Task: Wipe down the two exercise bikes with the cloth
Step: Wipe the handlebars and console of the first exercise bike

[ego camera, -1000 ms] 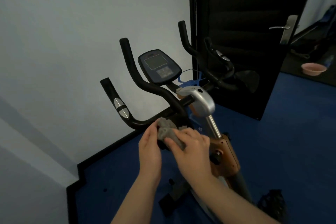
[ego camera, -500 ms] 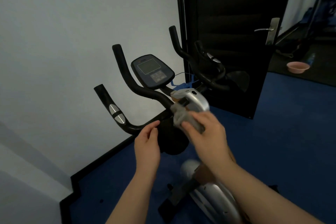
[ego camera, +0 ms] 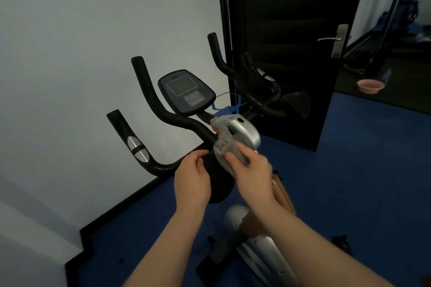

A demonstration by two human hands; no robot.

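Observation:
An exercise bike stands before me with black handlebars (ego camera: 149, 100), a dark console (ego camera: 186, 93) and a silver stem cap (ego camera: 245, 130). My right hand (ego camera: 251, 170) grips a grey cloth (ego camera: 224, 147) and holds it against the silver cap where the handlebar joins. My left hand (ego camera: 193, 177) is just left of it, fingers curled near the black bar, holding nothing that I can see. The bike's silver and orange frame (ego camera: 263, 247) runs down to the lower right. A second bike is not in sight.
A white wall (ego camera: 81, 53) rises close behind the bike on the left. An open black door (ego camera: 291, 42) with a metal handle (ego camera: 333, 39) stands behind it. Blue carpet (ego camera: 361, 182) covers the floor. A pink bowl (ego camera: 370, 86) sits in the dark room beyond.
My right hand has lifted the cloth from below the handlebar up onto the silver stem cap. My left hand let go of the cloth and stays beside the bar.

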